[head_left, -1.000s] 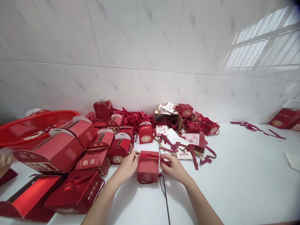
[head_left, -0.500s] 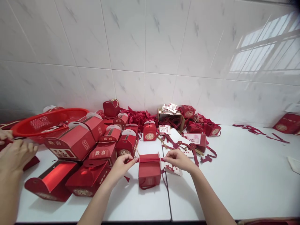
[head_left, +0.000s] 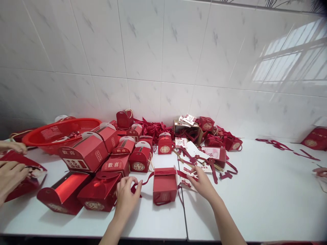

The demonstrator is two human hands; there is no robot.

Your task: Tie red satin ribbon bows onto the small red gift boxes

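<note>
A small red gift box point(head_left: 165, 187) stands on the white table in front of me, with a dark red ribbon point(head_left: 147, 178) running across its top and out on both sides. My left hand point(head_left: 127, 194) is left of the box, thumb and fingers closed on one length of the ribbon. To the right, the fingers of my right hand point(head_left: 201, 183) pinch the other length, above a white printed card point(head_left: 187, 183). A cord handle hangs down the near side of the box.
Several red boxes point(head_left: 83, 149) are stacked at left, before a red plastic basket point(head_left: 38, 136). Ribbons point(head_left: 158, 131), cards and an open carton point(head_left: 176, 127) lie along the tiled wall. Another person's hands point(head_left: 12, 172) hold a red bag at far left; another hand point(head_left: 320, 172) shows at the right edge.
My hands have moved apart from the box, drawing out longer lengths of ribbon on both sides. At left, the other person's hands have shifted on a red bag; a hand has appeared at right.
</note>
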